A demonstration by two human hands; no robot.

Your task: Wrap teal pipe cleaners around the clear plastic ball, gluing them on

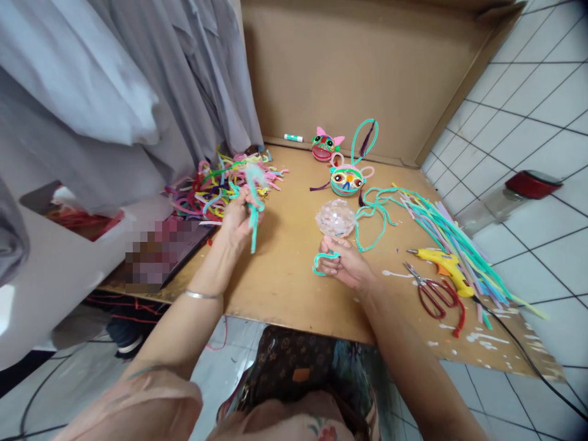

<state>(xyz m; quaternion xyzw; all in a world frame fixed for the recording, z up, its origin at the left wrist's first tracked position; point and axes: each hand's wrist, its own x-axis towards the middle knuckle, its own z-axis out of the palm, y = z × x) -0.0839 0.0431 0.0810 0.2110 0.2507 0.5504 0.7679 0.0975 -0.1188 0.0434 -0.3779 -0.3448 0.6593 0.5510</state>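
Note:
My left hand is closed around several teal pipe cleaners, their upper ends looped and blurred, one straight end hanging below the fist. My right hand is also closed, with a bent teal pipe cleaner curling out from its fingers. A clear, faceted ball sits right at the right thumb and index finger; whether they grip it or only touch it, I cannot tell. Just right of the ball lies a loose loop of teal pipe cleaner on the table.
Two decorated animal heads, one red and one teal, stand at the back beside a glue stick. Mixed pipe cleaners pile up left. On the right lie straight pipe cleaners, a yellow glue gun and red-handled scissors.

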